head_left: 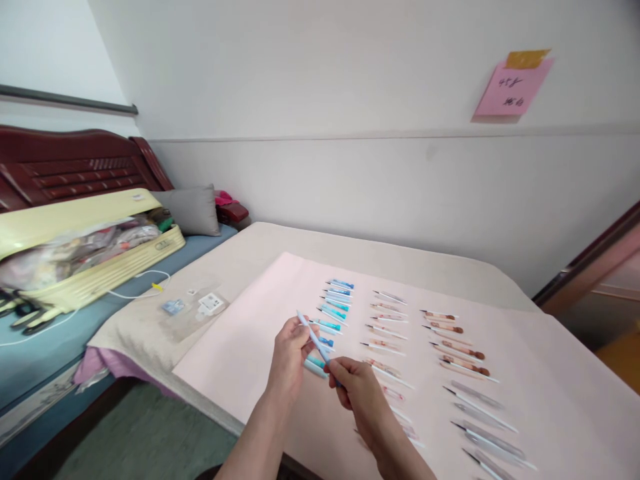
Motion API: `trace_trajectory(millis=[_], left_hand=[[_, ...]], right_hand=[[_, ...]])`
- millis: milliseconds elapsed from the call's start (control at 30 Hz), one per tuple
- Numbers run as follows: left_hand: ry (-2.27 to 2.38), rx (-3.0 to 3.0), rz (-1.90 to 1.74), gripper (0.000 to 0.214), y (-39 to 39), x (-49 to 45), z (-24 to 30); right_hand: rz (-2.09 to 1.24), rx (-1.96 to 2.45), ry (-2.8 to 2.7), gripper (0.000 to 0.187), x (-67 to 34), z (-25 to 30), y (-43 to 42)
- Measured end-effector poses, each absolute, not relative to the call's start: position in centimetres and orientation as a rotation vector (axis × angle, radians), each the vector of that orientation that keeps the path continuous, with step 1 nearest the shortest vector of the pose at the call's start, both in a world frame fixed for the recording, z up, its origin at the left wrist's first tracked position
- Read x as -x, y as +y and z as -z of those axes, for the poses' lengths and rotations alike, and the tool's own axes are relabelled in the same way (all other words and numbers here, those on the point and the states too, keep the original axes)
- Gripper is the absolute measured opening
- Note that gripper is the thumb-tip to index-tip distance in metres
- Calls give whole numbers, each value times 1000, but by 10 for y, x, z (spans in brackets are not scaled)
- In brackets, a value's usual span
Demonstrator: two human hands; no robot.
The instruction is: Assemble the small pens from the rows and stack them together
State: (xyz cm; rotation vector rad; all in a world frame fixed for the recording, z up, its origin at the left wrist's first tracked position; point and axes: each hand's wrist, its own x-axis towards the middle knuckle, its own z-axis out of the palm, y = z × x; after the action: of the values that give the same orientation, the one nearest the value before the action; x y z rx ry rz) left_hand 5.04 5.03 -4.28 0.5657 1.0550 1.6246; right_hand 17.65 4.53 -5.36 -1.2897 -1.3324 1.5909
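A slim light-blue pen [315,340] is held slanting between both hands above a pale pink sheet [240,327]. My left hand [289,352] has its thumb and fingers closed around the upper part of the pen. Lower down, my right hand [356,390] pinches the other end, which its fingers partly hide. Just beyond my hands runs a column of blue and teal pens [334,309], with white sticks beside them. A column of pinkish pens [387,327] lies further right, partly covered by my right hand and forearm.
Brown-topped pens [460,353] and grey pens [483,400] lie on the right. A clear plastic bag [193,317] rests on the cream cover at left. Beyond it are a packed yellow suitcase [100,273] and grey pillow [193,208]. A pink note [514,88] hangs on the wall.
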Motion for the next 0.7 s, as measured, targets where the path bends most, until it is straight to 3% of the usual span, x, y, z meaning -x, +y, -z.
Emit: trace_trajectory(millis=[133, 333, 533, 700], left_hand=[[1123, -616, -1664, 23, 52, -50, 46], [1071, -568, -1622, 45, 53, -47, 44], [1165, -628, -1640, 25, 52, -47, 41], [1188, -617, -1589, 28, 56, -42, 46]], right_hand=[[-1502, 1330, -1370, 24, -175, 56, 45], [-1864, 1083, -1065, 28, -176, 62, 42], [-1762, 1133, -1093, 26, -174, 59, 42], [-2080, 957, -801, 24, -174, 65, 40]])
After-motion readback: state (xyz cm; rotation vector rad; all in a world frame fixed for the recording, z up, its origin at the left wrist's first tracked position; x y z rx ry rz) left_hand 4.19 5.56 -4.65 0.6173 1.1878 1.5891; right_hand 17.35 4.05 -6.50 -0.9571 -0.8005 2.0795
